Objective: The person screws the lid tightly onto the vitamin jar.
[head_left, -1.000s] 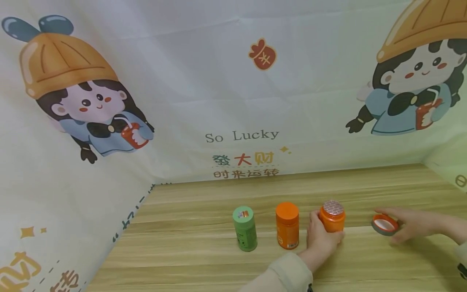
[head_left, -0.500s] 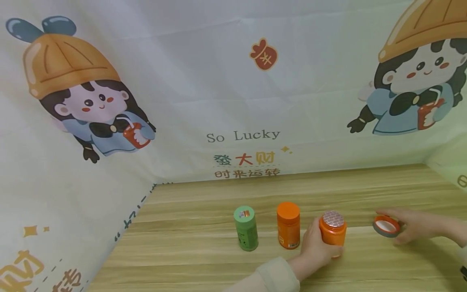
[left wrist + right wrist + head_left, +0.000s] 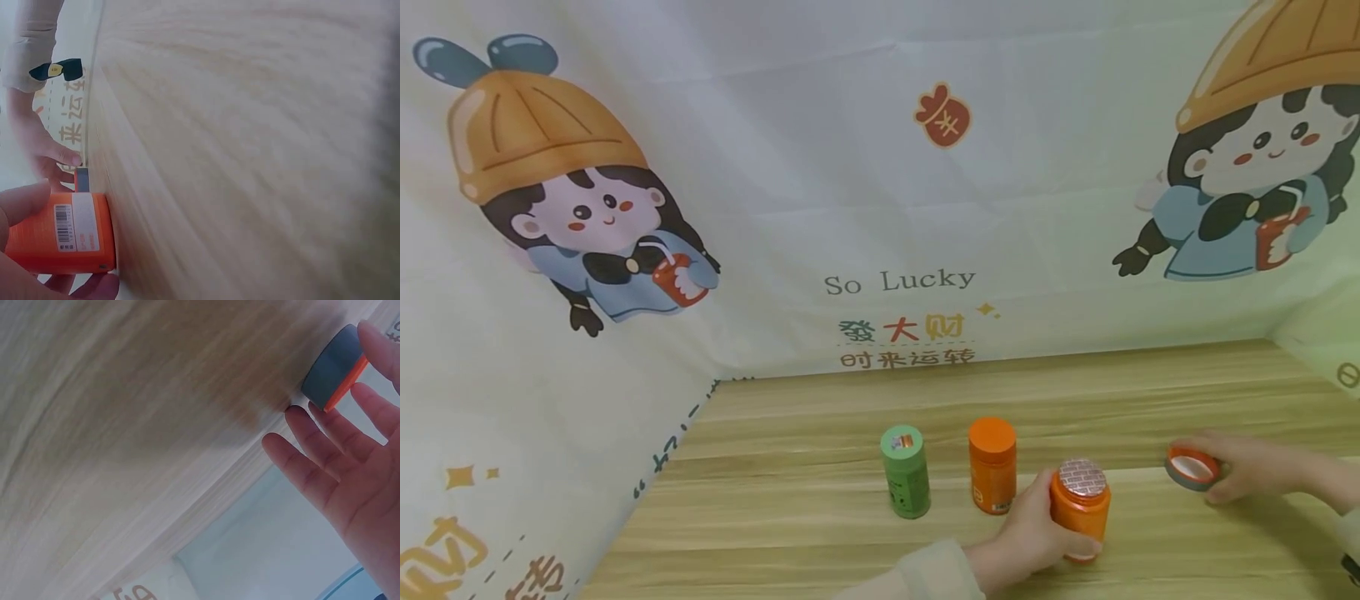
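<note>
My left hand [image 3: 1018, 537] grips an orange jar [image 3: 1081, 517] around its side. The jar stands upright without a lid, and a silvery printed foil seal [image 3: 1082, 477] covers its mouth. A barcode label [image 3: 76, 226] shows on the jar in the left wrist view. To the right, a dark grey lid [image 3: 1192, 468] with an orange rim and white inside lies tilted on the table, open side showing. My right hand [image 3: 1251, 467] holds this lid at its edge between thumb and fingers; in the right wrist view the other fingers [image 3: 303, 467] spread loosely.
Left of the held jar stand a capped orange jar [image 3: 992, 467] and a green canister [image 3: 906, 472], both upright on the wood-grain table [image 3: 760, 533]. A white printed cloth [image 3: 775, 208] hangs behind and on both sides.
My left hand has drawn the unlidded orange jar toward the table's near edge. My right hand and the lid stay nearly in the same place.
</note>
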Demonstrator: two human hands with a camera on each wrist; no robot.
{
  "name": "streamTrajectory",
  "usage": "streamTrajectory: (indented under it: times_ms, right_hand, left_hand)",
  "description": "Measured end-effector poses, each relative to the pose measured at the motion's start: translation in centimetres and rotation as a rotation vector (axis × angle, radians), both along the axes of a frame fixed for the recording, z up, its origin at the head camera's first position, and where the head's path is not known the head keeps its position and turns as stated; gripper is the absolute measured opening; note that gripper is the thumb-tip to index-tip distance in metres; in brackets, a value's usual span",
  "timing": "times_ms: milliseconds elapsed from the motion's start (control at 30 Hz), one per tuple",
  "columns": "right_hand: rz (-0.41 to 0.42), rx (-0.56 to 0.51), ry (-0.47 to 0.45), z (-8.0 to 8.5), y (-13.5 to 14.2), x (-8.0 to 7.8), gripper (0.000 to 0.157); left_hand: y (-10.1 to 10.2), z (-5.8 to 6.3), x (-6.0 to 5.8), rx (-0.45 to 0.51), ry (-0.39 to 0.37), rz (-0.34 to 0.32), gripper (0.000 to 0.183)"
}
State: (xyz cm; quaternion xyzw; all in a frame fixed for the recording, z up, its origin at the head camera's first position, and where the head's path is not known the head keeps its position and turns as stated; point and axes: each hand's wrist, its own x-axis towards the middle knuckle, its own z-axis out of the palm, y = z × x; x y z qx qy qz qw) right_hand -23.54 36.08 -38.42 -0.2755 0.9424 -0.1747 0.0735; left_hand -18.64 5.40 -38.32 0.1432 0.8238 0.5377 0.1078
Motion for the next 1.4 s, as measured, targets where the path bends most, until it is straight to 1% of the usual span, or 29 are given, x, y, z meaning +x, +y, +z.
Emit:
streamTrajectory:
  times_ms: [67, 133, 267, 333, 367, 467, 633, 700, 767, 833, 867, 1000, 1067, 1100, 1233, 1333, 1400]
  right_hand:
    - [0.009, 0.0, 0.012, -0.1, 0.1, 0.0, 0.063]
    - [0.029, 0.014, 0.063, -0.3, 0.0, -0.1, 0.061]
    - [0.112, 0.037, 0.269, -1.0, -0.1, -0.4, 0.053]
    - [0.126, 0.046, 0.362, -1.3, -0.3, -0.5, 0.05]
    - [0.123, 0.053, 0.384, -1.4, -0.3, -0.6, 0.049]
    - [0.097, 0.065, 0.393, -1.6, -0.5, -0.6, 0.049]
    - [0.079, 0.042, 0.407, -1.3, -1.1, -0.5, 0.049]
    - [0.06, 0.018, 0.358, -0.9, -1.5, -0.3, 0.05]
    - [0.037, -0.009, 0.313, -0.4, -2.2, 0.0, 0.05]
    - [0.031, -0.049, 0.27, 0.1, -3.0, 0.3, 0.05]
    - [0.037, -0.069, 0.247, 0.3, -3.4, 0.4, 0.05]
    - [0.103, -0.122, 0.288, 1.4, -5.3, 1.0, 0.05]
    - [0.124, -0.127, 0.3, 2.0, -6.3, 1.3, 0.05]
    - [0.133, -0.128, 0.315, 2.3, -6.9, 1.5, 0.049]
    - [0.162, -0.133, 0.306, 3.5, -9.0, 2.5, 0.047]
    - [0.201, -0.136, 0.345, 4.2, -10.3, 3.3, 0.044]
    - [0.226, -0.128, 0.382, 4.6, -11.0, 3.9, 0.042]
  left_hand:
    - [-0.3, 0.1, -0.1, -0.023, -0.002, -0.023, 0.066]
    - [-0.6, 0.2, -0.2, -0.04, -0.015, -0.048, 0.065]
    - [-1.3, 0.4, -0.4, -0.068, -0.047, -0.077, 0.062]
    - [-1.6, 0.4, -0.4, -0.07, -0.059, -0.085, 0.06]
    - [-1.7, 0.5, -0.4, -0.076, -0.064, -0.088, 0.06]
    - [-1.9, 0.5, -0.4, -0.077, -0.077, -0.096, 0.06]
    - [-2.5, 0.4, -0.5, -0.075, -0.052, -0.118, 0.062]
    - [-2.8, 0.3, -0.5, -0.067, -0.042, -0.131, 0.062]
    - [-3.0, 0.2, -0.5, -0.058, -0.042, -0.143, 0.062]
    - [-3.4, 0.1, -0.6, -0.056, -0.048, -0.154, 0.061]
    - [-3.5, 0.1, -0.6, -0.058, -0.053, -0.156, 0.062]
    - [-4.1, 0.0, -0.8, -0.055, -0.066, -0.171, 0.065]
    - [-4.4, 0.0, -0.9, -0.044, -0.073, -0.185, 0.066]
    - [-4.5, -0.1, -0.9, -0.039, -0.077, -0.194, 0.065]
    - [-5.0, -0.2, -1.0, -0.011, -0.102, -0.245, 0.063]
    - [-5.3, -0.3, -1.2, 0.007, -0.117, -0.29, 0.061]
    - [-5.4, -0.3, -1.3, 0.004, -0.122, -0.309, 0.059]
